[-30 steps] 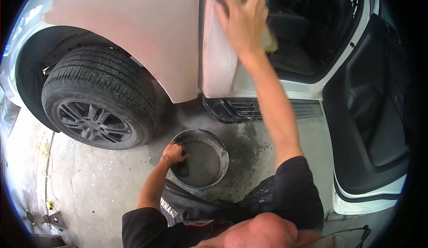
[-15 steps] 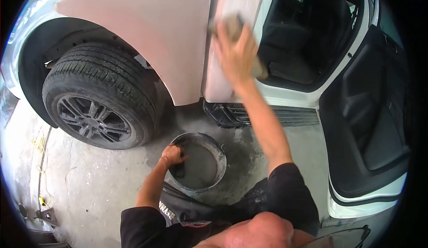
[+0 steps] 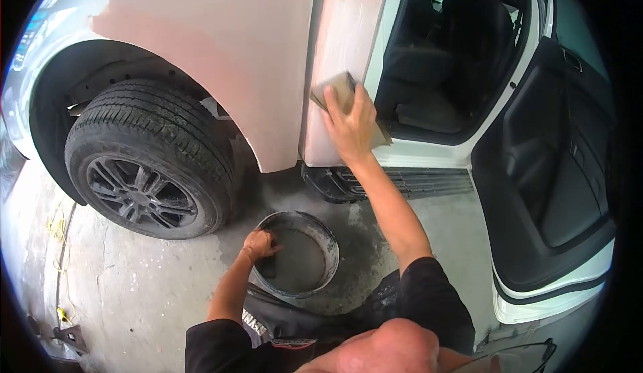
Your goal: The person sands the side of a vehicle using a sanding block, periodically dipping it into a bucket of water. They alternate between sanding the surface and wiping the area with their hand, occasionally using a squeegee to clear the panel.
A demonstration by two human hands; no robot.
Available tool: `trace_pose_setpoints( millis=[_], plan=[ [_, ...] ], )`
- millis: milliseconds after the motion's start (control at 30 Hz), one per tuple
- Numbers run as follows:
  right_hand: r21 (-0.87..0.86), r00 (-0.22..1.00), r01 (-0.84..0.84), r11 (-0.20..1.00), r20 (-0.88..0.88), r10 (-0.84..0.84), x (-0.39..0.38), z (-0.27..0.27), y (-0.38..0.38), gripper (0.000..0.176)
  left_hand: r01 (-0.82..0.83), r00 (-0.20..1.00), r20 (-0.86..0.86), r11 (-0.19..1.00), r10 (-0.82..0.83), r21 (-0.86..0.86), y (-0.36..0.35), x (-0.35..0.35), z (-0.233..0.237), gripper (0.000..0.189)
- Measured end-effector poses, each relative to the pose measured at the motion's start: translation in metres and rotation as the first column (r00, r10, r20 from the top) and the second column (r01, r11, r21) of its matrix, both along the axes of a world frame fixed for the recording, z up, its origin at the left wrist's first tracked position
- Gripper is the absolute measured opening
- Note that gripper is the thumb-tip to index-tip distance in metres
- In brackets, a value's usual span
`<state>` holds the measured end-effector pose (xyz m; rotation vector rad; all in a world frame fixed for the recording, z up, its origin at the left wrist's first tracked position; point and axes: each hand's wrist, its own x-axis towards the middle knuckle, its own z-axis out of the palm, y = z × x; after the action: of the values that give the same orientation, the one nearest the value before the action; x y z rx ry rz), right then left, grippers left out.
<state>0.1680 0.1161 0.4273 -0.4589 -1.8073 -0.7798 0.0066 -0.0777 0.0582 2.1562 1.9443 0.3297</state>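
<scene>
Gripping tan sandpaper (image 3: 344, 90) in right hand (image 3: 351, 128) against one matte, pinkish panel (image 3: 347, 34); my left hand (image 3: 261, 243) curls at one round, grimy bucket (image 3: 333, 252), hold unclear.

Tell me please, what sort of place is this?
Probably a vehicle body shop: patchy pinkish body panels, apparent sandpaper under the right hand, and a bucket of murky liquid on concrete floor.

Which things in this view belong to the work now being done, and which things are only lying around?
In the work:
tan pad, under the right hand
pinkish panel, which the pad touches
bucket, with the left hand at its rim

Seemingly just lying about:
yellow cord on the floor
dark object at lower left, too unclear to name
</scene>
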Motion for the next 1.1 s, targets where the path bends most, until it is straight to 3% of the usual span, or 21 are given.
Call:
trace_pose_setpoints(
  millis=[67, 133, 167, 233, 300, 400, 500, 567, 667, 767, 800, 900, 933, 967, 1033, 1100],
  plan=[
    [-0.035, 0.997, -0.038, 0.999, 0.060, 0.040, 0.015, -0.003, 0.004, 0.069, 0.005, 1.000, 0.009, 1.000, -0.005, -0.002, -0.003, 0.001, 0.003, 0.048],
    [0.077, 0.999, -0.005, 0.997, 0.048, 0.002, 0.010, 0.071, 0.007, 0.066, -0.002, 1.000, 0.001, 1.000, 0.002, 0.000, -0.005, 0.000, 0.000, 0.049],
    [0.036, 1.000, -0.027, 0.999, -0.003, 0.027, 0.005, 0.114, 0.001, 0.061, -0.007, 1.000, 0.002, 1.000, 0.007, 0.003, -0.001, 0.001, -0.002, 0.050],
    [0.172, 0.988, -0.139, 0.975, -0.039, 0.148, -0.002, 0.170, 0.004, 0.055, -0.002, 1.000, 0.024, 1.000, 0.002, 0.018, 0.003, -0.001, 0.002, 0.047],
    [0.148, 0.995, -0.075, 0.986, -0.049, 0.083, 0.001, 0.145, 0.008, 0.055, 0.013, 0.999, 0.032, 1.000, -0.014, 0.013, -0.004, 0.001, -0.002, 0.045],
    [0.128, 0.989, -0.082, 0.988, 0.130, 0.065, 0.033, 0.020, 0.024, 0.052, 0.016, 1.000, 0.010, 0.999, -0.016, 0.039, 0.000, -0.004, -0.010, 0.044],
    [0.094, 0.964, -0.124, 0.988, 0.249, 0.097, 0.049, 0.009, 0.035, 0.050, -0.032, 0.999, 0.005, 0.999, 0.032, 0.014, -0.006, 0.000, -0.004, 0.045],
    [0.313, 0.980, -0.026, 0.949, 0.197, -0.038, 0.036, 0.080, 0.037, 0.055, -0.045, 0.999, -0.010, 0.998, 0.044, -0.054, -0.005, 0.004, 0.009, 0.050],
    [0.283, 0.988, -0.156, 0.946, 0.040, 0.151, 0.015, 0.188, 0.015, 0.056, -0.022, 0.999, 0.026, 1.000, 0.022, -0.009, -0.001, 0.003, 0.008, 0.043],
    [0.112, 0.992, -0.094, 0.989, 0.098, 0.083, 0.028, 0.127, 0.027, 0.060, -0.019, 1.000, 0.011, 1.000, 0.019, -0.015, 0.000, 0.001, 0.005, 0.043],
    [0.201, 0.989, -0.133, 0.971, 0.096, 0.116, 0.034, 0.078, 0.034, 0.061, -0.013, 1.000, 0.012, 1.000, 0.013, -0.011, 0.000, 0.002, 0.011, 0.043],
    [-0.034, 0.971, -0.095, 0.995, 0.218, 0.100, 0.061, -0.053, 0.020, 0.055, 0.006, 1.000, 0.025, 1.000, -0.007, 0.030, 0.001, 0.000, -0.001, 0.046],
    [-0.115, 0.963, -0.071, 0.991, 0.251, 0.098, 0.070, -0.086, 0.009, 0.061, 0.006, 1.000, -0.014, 0.999, -0.007, -0.036, -0.003, -0.001, 0.005, 0.047],
    [-0.323, 0.955, -0.163, 0.932, 0.185, 0.231, 0.077, -0.109, -0.013, 0.067, 0.004, 0.999, -0.054, 0.995, -0.009, -0.095, -0.001, 0.001, 0.014, 0.048],
    [-0.545, 0.972, -0.169, 0.821, 0.045, 0.230, 0.092, -0.159, -0.055, 0.072, 0.008, 0.988, -0.153, 0.985, -0.035, -0.173, -0.003, 0.010, 0.017, 0.048],
    [-0.709, 0.931, -0.365, 0.603, -0.288, 0.224, 0.102, -0.212, -0.088, 0.068, 0.019, 0.959, -0.272, 0.978, -0.076, -0.207, 0.006, 0.015, 0.013, 0.046]
  ],
)
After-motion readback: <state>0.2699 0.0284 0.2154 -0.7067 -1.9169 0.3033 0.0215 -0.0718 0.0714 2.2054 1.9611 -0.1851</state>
